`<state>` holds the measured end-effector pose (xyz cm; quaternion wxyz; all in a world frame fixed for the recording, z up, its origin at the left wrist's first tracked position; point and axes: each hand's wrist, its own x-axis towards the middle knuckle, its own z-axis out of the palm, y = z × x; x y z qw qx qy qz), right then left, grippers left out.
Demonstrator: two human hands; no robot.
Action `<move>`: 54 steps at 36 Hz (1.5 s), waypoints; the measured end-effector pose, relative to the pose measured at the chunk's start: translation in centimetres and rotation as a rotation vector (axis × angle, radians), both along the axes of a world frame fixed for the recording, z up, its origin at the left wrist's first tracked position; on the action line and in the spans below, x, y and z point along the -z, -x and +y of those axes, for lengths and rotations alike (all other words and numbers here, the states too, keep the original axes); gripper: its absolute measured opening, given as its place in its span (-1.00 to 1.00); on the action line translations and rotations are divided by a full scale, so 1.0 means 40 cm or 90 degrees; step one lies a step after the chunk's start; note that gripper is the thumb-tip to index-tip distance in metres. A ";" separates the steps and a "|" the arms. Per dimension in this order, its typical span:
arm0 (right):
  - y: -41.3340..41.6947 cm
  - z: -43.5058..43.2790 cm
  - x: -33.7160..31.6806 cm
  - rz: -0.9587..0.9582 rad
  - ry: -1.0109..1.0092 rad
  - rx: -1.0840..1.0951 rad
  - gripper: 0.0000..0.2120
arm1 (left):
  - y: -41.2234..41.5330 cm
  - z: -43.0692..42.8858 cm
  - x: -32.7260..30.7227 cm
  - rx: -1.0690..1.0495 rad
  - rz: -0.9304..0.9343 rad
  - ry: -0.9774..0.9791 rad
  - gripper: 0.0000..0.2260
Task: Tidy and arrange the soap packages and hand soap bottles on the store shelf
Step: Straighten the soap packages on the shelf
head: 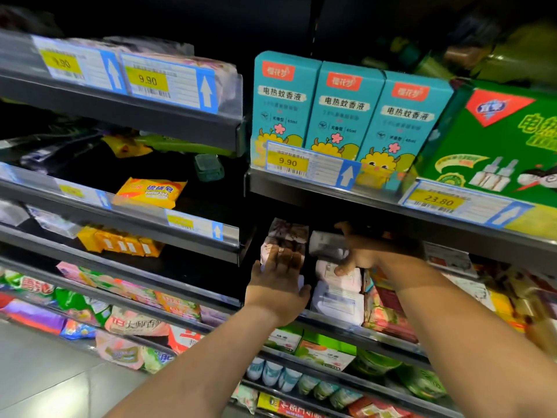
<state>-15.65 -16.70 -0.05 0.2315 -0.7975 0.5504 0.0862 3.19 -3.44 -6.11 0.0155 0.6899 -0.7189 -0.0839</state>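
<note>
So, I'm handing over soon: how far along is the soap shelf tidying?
Looks done: the small yellow wrapped soap bars stand in a row. In hand: the left hand rests on the pink-and-brown soap packages; the right hand grips a pale white soap package. Left: the yellow plastic sulfur soap packet lies askew alone, and the colourful soap packets lower left look jumbled.

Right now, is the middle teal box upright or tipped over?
Upright: the middle teal box stands on end, tall side vertical, printed front facing out.
</note>
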 end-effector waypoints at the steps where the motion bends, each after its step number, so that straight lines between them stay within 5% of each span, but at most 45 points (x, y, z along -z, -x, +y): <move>1: 0.002 -0.004 0.007 -0.006 -0.001 0.006 -0.02 | 0.000 0.000 0.001 0.002 -0.002 0.002 -0.40; 19: 0.016 0.095 -0.027 -0.082 0.205 0.067 -0.50 | -0.002 0.004 -0.003 0.014 -0.014 0.035 -0.37; 25: 0.029 0.223 -0.087 -0.383 0.210 0.134 -0.70 | -0.001 0.004 -0.001 0.011 -0.021 0.058 -0.36; 35: 0.053 0.409 -0.052 -0.689 0.041 0.347 -0.80 | -0.011 -0.005 0.027 -0.008 0.036 0.120 -0.38; 39: 0.079 0.447 -0.042 -0.791 -0.073 0.432 -0.88 | -0.008 0.024 0.007 0.006 0.178 0.325 -0.58; 42: 0.098 0.470 -0.048 -0.840 -0.096 0.487 -0.93 | 0.004 0.086 -0.020 0.156 0.259 0.441 -0.52; 46: 0.120 0.501 -0.057 -0.907 -0.141 0.490 -0.90 | 0.038 0.171 -0.054 0.305 0.374 0.368 -0.27; 51: 0.134 0.534 -0.073 -0.901 -0.173 0.397 -0.93 | 0.071 0.212 -0.100 0.347 0.446 0.312 -0.55; 54: 0.139 0.550 -0.089 -0.950 -0.262 0.388 -0.76 | 0.076 0.219 -0.125 0.303 0.472 0.298 -0.60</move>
